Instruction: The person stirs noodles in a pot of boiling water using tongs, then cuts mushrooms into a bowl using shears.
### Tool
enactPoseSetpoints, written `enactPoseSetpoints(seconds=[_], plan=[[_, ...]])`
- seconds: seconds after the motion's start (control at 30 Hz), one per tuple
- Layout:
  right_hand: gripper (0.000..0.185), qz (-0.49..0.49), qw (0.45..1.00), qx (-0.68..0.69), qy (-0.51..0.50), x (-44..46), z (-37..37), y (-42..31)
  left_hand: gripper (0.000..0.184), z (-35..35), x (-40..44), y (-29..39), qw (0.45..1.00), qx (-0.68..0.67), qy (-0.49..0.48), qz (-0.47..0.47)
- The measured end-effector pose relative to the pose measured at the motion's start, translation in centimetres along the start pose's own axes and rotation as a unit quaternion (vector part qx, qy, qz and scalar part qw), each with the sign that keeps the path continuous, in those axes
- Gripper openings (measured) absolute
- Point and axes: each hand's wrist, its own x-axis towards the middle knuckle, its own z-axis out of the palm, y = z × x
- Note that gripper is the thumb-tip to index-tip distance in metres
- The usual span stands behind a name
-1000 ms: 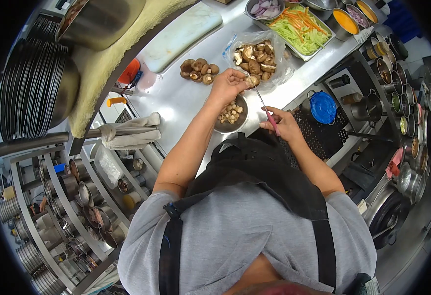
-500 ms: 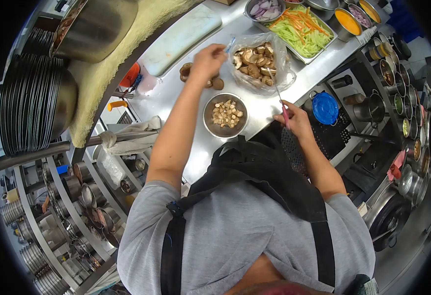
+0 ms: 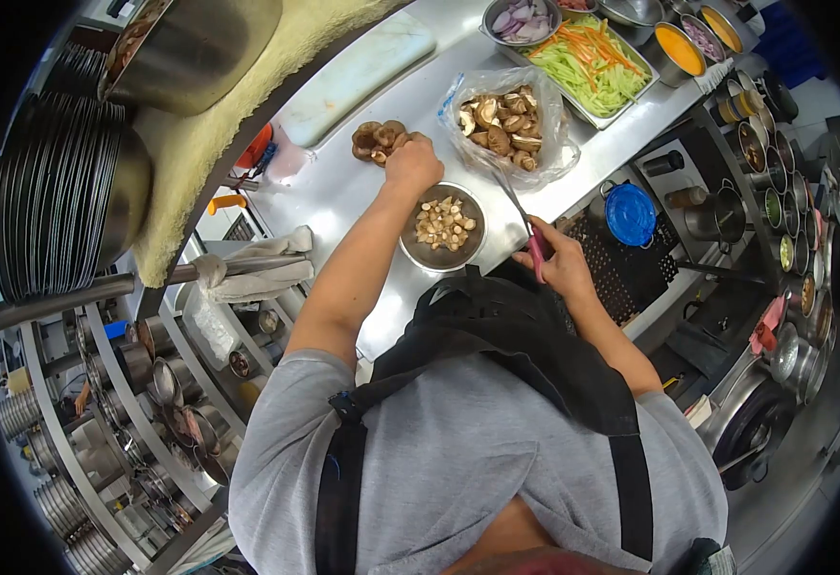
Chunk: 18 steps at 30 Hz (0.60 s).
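My left hand point(image 3: 413, 165) is at the pile of brown mushrooms point(image 3: 372, 141) on the steel counter, its fingers closed at the pile's right edge; what lies between the fingertips is hidden. In my right hand point(image 3: 562, 261) are scissors point(image 3: 535, 251) with pink handles, the blades pointing up and left towards a clear plastic bag point(image 3: 562, 144). Cut mushrooms point(image 3: 500, 129) fill that bag. Between my hands and nearer to me stands a round metal bowl point(image 3: 408, 237) holding small pale mushroom pieces point(image 3: 444, 223).
A pale cutting board point(image 3: 358, 72) lies beyond the mushroom pile. At the upper right are a tray of shredded vegetables point(image 3: 593, 67), a bowl of sliced onion point(image 3: 521, 21) and an orange-filled container point(image 3: 679, 50). A blue lid point(image 3: 630, 213) sits right of the counter.
My left hand has gone from above the bag to the mushroom pile, down against its right side. My right hand and the scissors have lowered slightly and shifted away from the bag.
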Motion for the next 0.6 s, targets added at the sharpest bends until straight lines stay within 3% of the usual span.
enactPoseSetpoints(seconds=[0.1, 0.17, 0.2, 0.23, 0.27, 0.3, 0.4, 0.6], plan=[[0.061, -0.005, 1.000, -0.008, -0.023, -0.5, 0.3, 0.4, 0.046, 0.7, -0.3, -2.1, 0.999, -0.034, 0.034, 0.010], [0.060, -0.025, 0.999, -0.037, -0.018, -0.8, 0.4, 0.9, 0.043, -0.1, -2.0, -3.4, 0.976, -0.169, 0.092, 0.098], [0.060, -0.047, 0.996, -0.070, -0.017, -0.9, 0.6, 1.0, 0.043, -0.4, -2.7, -3.6, 0.977, -0.167, 0.092, 0.097], [0.060, -0.050, 0.996, -0.069, -0.019, -0.8, 0.7, 0.8, 0.041, -0.8, -3.6, -3.7, 0.941, -0.335, 0.007, 0.034], [0.058, -0.044, 0.996, -0.068, -0.030, -0.6, 0.6, 0.3, 0.041, -1.8, -4.8, -3.5, 0.867, -0.492, -0.075, -0.030], [0.057, -0.038, 0.996, -0.068, -0.042, -0.4, 0.7, 0.0, 0.036, -2.5, -6.5, -3.1, 0.839, -0.538, -0.079, -0.030], [0.056, -0.116, 0.988, -0.095, -0.030, 0.6, 1.3, -0.1, 0.035, -3.1, -9.7, -2.6, 0.791, -0.601, -0.112, -0.024], [0.056, -0.140, 0.980, -0.121, -0.075, 0.8, 2.1, -0.8, 0.039, -1.5, -12.7, -2.2, 0.728, -0.671, -0.138, 0.026]])
